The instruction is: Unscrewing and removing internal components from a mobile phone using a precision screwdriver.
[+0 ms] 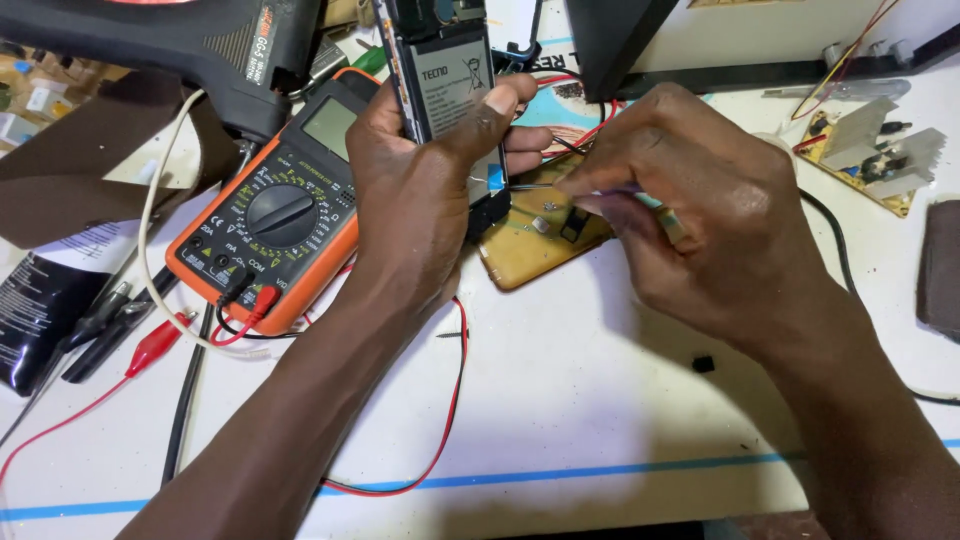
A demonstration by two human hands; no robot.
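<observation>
My left hand (425, 190) grips an opened mobile phone (440, 70) with its back cover off, held upright and tilted above the white table (600, 400). My right hand (690, 200) pinches thin metal tweezers (525, 186), whose tips reach the phone's lower end. Under both hands lies a yellowish-brown phone case (535, 245) flat on the table. Part of the tweezers is hidden by my right fingers.
An orange-cased multimeter (275, 215) with red and black leads sits at the left. A black hot-air tool (190, 50) lies at the top left. A small circuit board (875, 150) is at the right, a dark pad (940, 265) at the right edge. A tiny black part (704, 364) rests on the table.
</observation>
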